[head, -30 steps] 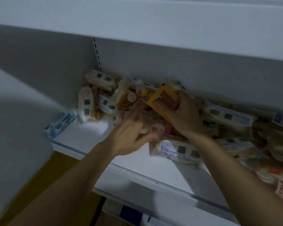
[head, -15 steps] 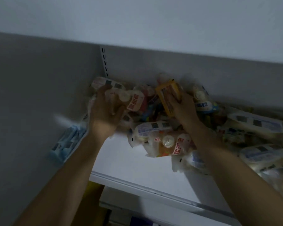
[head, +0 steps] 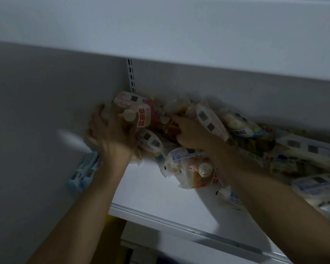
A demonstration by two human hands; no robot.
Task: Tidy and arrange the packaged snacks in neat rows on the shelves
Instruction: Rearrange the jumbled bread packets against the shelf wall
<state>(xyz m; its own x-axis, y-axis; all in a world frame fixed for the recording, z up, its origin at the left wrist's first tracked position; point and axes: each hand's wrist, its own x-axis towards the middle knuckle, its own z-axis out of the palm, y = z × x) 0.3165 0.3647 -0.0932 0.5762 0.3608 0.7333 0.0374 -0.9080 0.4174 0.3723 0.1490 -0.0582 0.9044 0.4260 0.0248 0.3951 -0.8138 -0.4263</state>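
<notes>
Left hand (head: 111, 136) still clamps pink-label snack pack (head: 141, 115); right hand (head: 192, 130) now buried in pile (head: 236, 141), grip unclear.

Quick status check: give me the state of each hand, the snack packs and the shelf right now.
Left hand: closed on a pack with red lettering, at the pile's left end; blurred.
Right hand: buried in the pile, grip hidden.
Snack packs: a jumbled heap against the back wall, no rows yet.
Shelf: front left part bare.
Blue packs: lying at the shelf's left edge, apart from the heap.
</notes>
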